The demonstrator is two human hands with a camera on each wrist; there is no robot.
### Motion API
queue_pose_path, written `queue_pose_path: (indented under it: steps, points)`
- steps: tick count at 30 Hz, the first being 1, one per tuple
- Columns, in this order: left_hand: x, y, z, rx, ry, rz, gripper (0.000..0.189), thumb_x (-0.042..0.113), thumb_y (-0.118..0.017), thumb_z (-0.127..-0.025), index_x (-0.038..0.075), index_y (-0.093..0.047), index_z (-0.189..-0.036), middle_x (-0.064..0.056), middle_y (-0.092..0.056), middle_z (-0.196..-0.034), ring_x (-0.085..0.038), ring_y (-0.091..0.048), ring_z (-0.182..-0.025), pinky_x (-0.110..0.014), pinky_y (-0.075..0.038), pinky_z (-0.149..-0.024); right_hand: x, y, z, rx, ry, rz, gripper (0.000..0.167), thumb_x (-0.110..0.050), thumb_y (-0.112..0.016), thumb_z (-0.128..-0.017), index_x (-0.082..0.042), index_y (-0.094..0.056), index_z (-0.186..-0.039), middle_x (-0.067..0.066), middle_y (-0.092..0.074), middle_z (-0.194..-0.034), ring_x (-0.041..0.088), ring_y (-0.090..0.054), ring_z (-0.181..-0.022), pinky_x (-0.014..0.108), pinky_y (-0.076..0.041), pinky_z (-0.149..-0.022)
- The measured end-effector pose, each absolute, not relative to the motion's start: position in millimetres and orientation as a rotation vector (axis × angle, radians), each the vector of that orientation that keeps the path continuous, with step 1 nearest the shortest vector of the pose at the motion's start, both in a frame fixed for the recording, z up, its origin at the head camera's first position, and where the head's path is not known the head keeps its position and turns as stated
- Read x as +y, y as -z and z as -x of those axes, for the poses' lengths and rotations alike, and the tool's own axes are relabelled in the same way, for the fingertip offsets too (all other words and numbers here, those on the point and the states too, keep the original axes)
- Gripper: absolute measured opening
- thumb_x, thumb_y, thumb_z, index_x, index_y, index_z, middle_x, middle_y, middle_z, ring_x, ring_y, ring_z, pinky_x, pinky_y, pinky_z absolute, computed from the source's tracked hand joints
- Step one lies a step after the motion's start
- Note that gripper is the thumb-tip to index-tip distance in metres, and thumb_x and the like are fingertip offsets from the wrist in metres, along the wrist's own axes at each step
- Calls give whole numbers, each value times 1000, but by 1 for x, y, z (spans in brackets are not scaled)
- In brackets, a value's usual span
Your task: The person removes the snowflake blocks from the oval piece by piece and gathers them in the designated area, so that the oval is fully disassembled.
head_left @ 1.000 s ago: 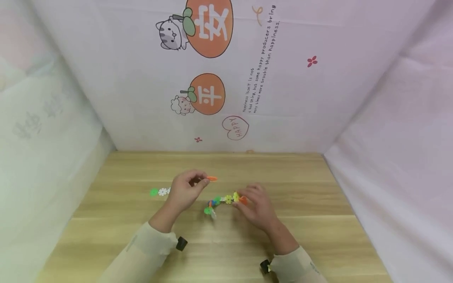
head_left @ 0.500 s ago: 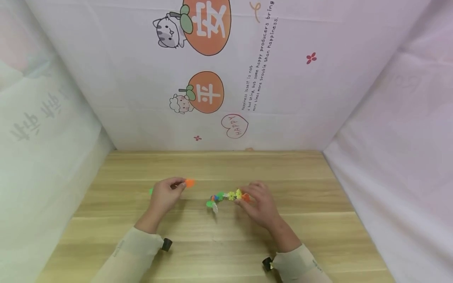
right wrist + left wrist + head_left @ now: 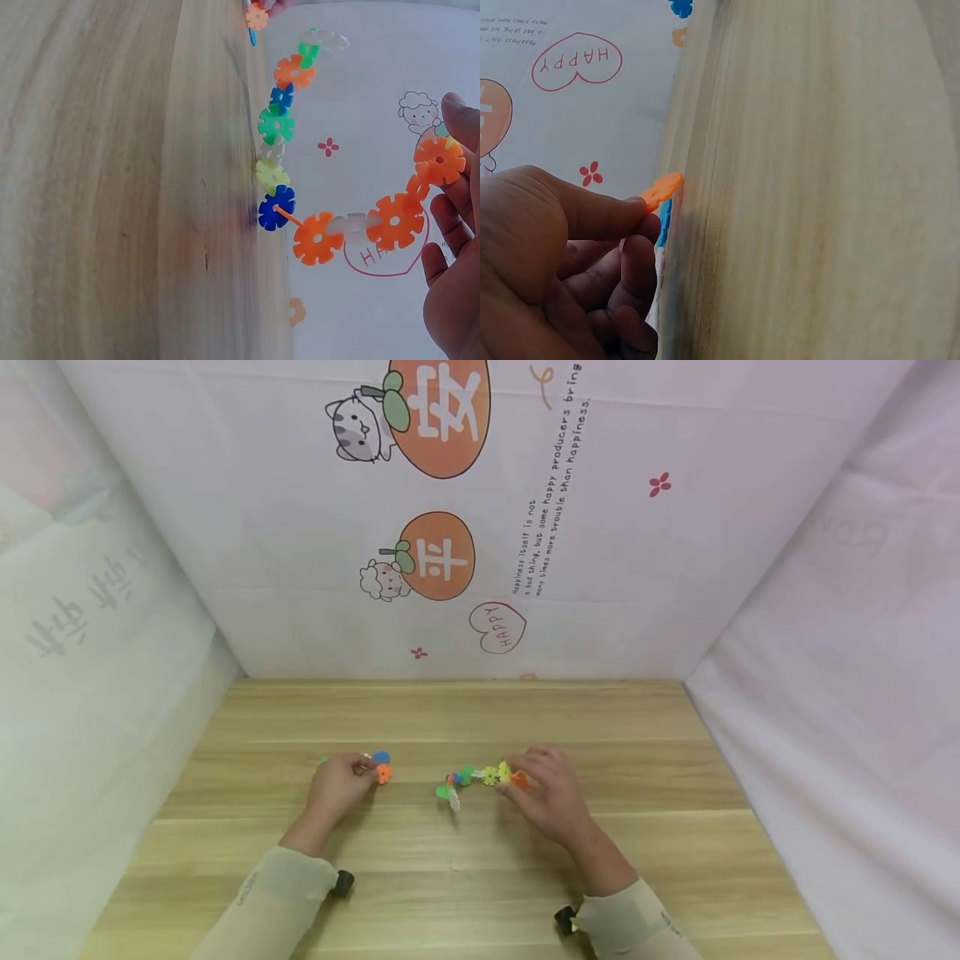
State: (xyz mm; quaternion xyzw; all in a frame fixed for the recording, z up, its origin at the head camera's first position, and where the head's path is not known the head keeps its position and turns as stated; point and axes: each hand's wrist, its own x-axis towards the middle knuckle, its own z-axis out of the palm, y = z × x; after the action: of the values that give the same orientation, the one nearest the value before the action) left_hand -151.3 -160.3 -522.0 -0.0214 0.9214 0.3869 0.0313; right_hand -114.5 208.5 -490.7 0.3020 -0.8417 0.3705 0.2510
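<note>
My left hand (image 3: 330, 795) pinches an orange notched snowflake disc (image 3: 664, 189) between thumb and forefinger. Right beside it is a blue disc (image 3: 382, 757); whether the two are joined I cannot tell. A whitish disc and a bit of green (image 3: 323, 762) peek out from behind that hand, which hides the rest. With its thumb and fingers my right hand (image 3: 553, 797) holds one end of a chain of linked discs (image 3: 319, 238), coloured orange, clear, blue, yellow and green. In the right wrist view the chain curves in a U, its far end finishing in a clear disc (image 3: 330, 40).
A wooden tabletop (image 3: 450, 868) lies under both hands. White printed cloth (image 3: 592, 635) rises at the back, and plain pale cloth walls stand at the left (image 3: 97, 710) and right (image 3: 840, 710). A black wrist camera (image 3: 342, 883) sits on the left sleeve.
My left hand has moved left and slightly nearer with the orange disc, away from the chain and to the blue disc. The right hand and its chain have barely shifted.
</note>
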Motion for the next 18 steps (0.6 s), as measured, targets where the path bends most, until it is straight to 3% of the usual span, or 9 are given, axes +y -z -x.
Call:
queue_pose_path:
  steps: [7, 18]
  points:
    - [-162, 525, 153, 2852, -1167, 102, 15, 21, -73, -94, 9, -79, -99, -6, -77, -97, -26, -71, -89, -47, -56, -79, 208, 491, 114, -2289, -1015, -820, 37, -22, -88, -83, -6, -77, -115, 1, -77, -108, 22, -59, -102, 44, -45, -90]
    - [-167, 526, 158, 2842, -1101, 130, 17, 27, -74, -92, 11, -80, -93, -5, -77, -95, -24, -68, -85, -43, -54, -75, 205, 487, 113, -2308, -1028, -802, 37, -24, -88, -83, -8, -77, -115, 1, -77, -110, 22, -59, -103, 44, -45, -92]
